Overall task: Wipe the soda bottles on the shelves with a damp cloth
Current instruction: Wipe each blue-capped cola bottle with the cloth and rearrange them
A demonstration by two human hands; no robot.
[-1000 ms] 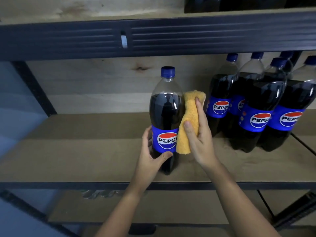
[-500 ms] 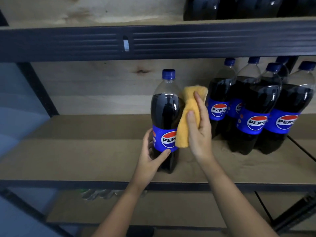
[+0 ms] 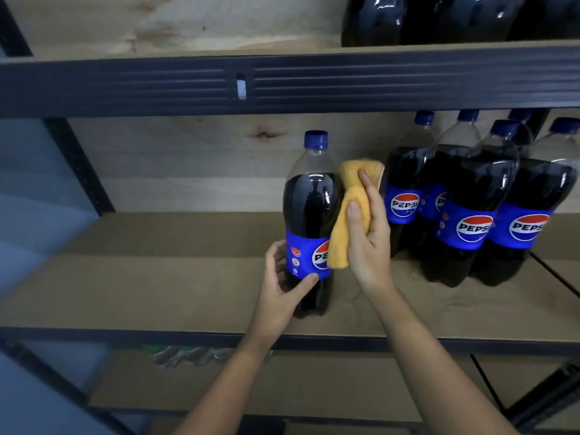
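Pepsi bottle is standing upright on the middle shelf, a bit left of centre, well apart from the rest of the bunch. Blue cap on top, dark cola inside, blue label round the lower half with the logo partly hidden.

Left hand is gripping the bottle low down — thumb lying across the bottom edge of the label, fingers curling round the far left side. So that grip is wrapping the bottle itself.

Right hand is holding a yellow cloth against the bottle's right side. The cloth is bunching up in the middle where the fingers are pinching it; its top is fanning out up near the bottle's shoulder and the bottom is hanging down over the right part of the label. Grip there is closing on the cloth, with the index finger stretching up along it.

Over to the right, a cluster of other Pepsi bottles is sitting on the same shelf, packed tight together and touching each other — the nearest one is just behind the right hand. Can't tell exactly how many are in the back row.

Upper shelf is running across the top as a dark metal beam, with more dark bottles standing on it at the upper right, only their bases showing. Below, a lower shelf is showing with something blurry and greenish on it that I can't make out.
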